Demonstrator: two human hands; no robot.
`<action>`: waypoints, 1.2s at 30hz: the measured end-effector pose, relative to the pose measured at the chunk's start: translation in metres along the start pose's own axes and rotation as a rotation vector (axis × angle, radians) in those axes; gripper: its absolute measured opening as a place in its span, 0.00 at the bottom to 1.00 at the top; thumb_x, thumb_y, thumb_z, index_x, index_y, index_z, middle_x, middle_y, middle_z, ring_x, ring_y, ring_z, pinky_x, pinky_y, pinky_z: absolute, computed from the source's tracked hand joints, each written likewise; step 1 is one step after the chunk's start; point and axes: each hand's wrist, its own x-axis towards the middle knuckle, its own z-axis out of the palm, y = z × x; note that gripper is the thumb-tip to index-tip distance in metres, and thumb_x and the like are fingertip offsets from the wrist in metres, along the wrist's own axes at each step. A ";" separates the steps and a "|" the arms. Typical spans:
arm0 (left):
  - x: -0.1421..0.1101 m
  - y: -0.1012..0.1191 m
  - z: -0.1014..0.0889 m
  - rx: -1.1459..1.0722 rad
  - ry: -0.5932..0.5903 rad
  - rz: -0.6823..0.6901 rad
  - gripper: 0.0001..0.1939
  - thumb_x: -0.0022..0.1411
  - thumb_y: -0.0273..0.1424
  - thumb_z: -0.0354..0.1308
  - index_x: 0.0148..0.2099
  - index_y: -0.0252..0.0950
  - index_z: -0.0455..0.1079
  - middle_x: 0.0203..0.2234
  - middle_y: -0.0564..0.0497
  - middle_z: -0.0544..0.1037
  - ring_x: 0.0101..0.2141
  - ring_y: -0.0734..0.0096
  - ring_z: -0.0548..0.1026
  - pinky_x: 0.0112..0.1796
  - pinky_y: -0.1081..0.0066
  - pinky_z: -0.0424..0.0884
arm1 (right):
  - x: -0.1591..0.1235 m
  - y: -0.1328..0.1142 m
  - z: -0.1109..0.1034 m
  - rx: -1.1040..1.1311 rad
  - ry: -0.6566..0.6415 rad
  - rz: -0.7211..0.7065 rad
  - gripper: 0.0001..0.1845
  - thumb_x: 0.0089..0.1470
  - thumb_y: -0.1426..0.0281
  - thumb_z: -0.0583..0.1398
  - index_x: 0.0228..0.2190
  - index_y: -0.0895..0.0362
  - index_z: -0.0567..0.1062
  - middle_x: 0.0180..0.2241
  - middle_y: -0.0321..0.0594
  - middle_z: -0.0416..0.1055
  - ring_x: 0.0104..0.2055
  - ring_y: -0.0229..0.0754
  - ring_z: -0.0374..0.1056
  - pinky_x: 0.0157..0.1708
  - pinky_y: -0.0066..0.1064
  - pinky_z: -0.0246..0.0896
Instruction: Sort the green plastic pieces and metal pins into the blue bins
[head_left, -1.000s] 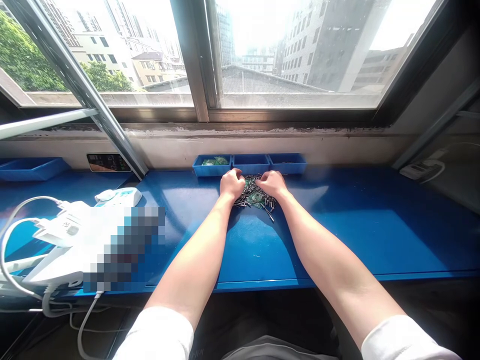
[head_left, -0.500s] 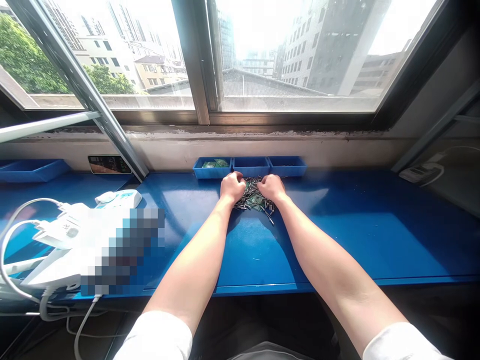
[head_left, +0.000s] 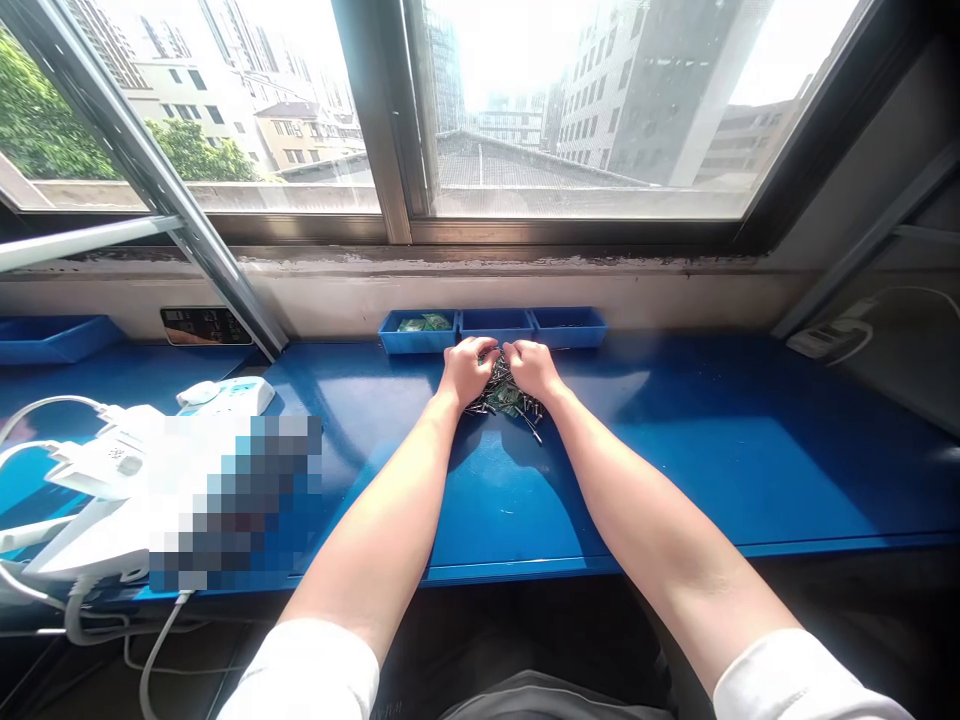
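Observation:
A pile of small dark metal pins mixed with little green boards (head_left: 504, 399) lies on the blue bench top (head_left: 675, 450) in front of three blue trays. My left hand (head_left: 465, 371) rests on the pile's left side with fingers curled. On the right side sits my right hand (head_left: 531, 368), its fingers curled too, nearly touching the left. What the fingers pinch is hidden. The left tray (head_left: 416, 333) holds green boards. The middle tray (head_left: 495, 325) and the right tray (head_left: 568, 326) look nearly bare.
White power strips and cables (head_left: 112, 470) lie at the left with a blurred patch over them. Another blue tray (head_left: 52, 338) sits far left. A white power strip (head_left: 821, 342) lies on the ledge at the right. A slanted metal bar (head_left: 172, 200) crosses the window.
Both hands have drawn closer together over the pile, narrowing the gap between them. The view shifted slightly.

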 end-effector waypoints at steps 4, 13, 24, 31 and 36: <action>0.001 0.001 -0.002 0.032 -0.020 -0.007 0.10 0.61 0.34 0.52 0.39 0.39 0.74 0.37 0.51 0.78 0.41 0.68 0.74 0.45 0.70 0.66 | -0.001 0.001 -0.001 0.053 0.006 -0.002 0.23 0.59 0.59 0.48 0.20 0.57 0.71 0.23 0.40 0.71 0.26 0.38 0.63 0.29 0.29 0.53; 0.002 0.001 -0.003 0.066 -0.033 -0.069 0.15 0.64 0.36 0.47 0.38 0.39 0.75 0.35 0.49 0.79 0.37 0.67 0.74 0.41 0.70 0.65 | 0.001 0.002 -0.002 0.571 0.060 0.062 0.22 0.49 0.51 0.56 0.23 0.57 0.74 0.23 0.36 0.72 0.25 0.36 0.64 0.29 0.27 0.58; 0.003 -0.001 -0.003 0.092 0.051 -0.260 0.16 0.63 0.39 0.46 0.42 0.40 0.72 0.40 0.49 0.78 0.45 0.63 0.73 0.47 0.66 0.62 | 0.011 0.019 -0.003 0.520 0.307 0.236 0.19 0.48 0.57 0.58 0.34 0.57 0.77 0.36 0.41 0.76 0.40 0.43 0.70 0.43 0.34 0.63; 0.001 -0.004 -0.002 0.117 0.021 -0.313 0.13 0.60 0.35 0.49 0.43 0.40 0.71 0.42 0.48 0.78 0.46 0.60 0.72 0.48 0.62 0.61 | 0.017 0.031 -0.008 0.394 0.345 0.297 0.27 0.47 0.63 0.59 0.50 0.58 0.69 0.49 0.44 0.70 0.50 0.45 0.66 0.52 0.37 0.59; 0.002 -0.006 -0.001 0.121 0.015 -0.320 0.12 0.59 0.34 0.50 0.43 0.40 0.71 0.42 0.47 0.77 0.47 0.58 0.72 0.49 0.61 0.61 | 0.025 0.044 -0.002 0.388 0.319 0.303 0.29 0.48 0.64 0.58 0.53 0.58 0.66 0.52 0.46 0.67 0.52 0.46 0.65 0.53 0.38 0.59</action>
